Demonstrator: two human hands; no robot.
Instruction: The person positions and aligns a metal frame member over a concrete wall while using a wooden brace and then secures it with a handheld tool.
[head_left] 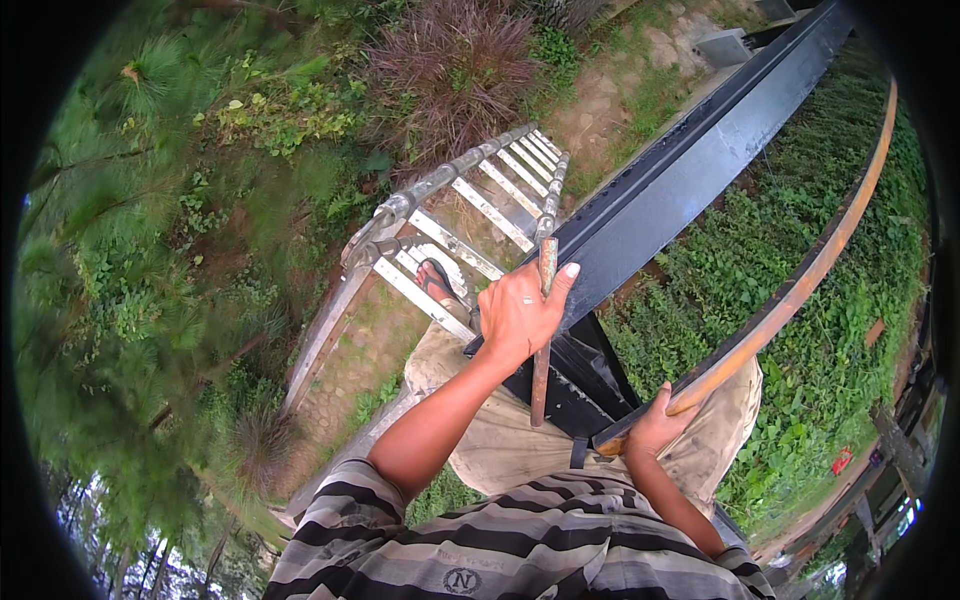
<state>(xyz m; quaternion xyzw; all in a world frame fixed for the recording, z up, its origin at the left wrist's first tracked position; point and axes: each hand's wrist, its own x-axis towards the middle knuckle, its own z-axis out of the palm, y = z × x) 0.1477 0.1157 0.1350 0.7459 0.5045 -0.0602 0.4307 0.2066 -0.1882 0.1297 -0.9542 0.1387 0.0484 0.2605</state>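
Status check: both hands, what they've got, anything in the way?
Left hand closed around rusty bar. Right hand gripping long wooden plank near its closer end. Possible obstruction: black metal beam between bar and plank.
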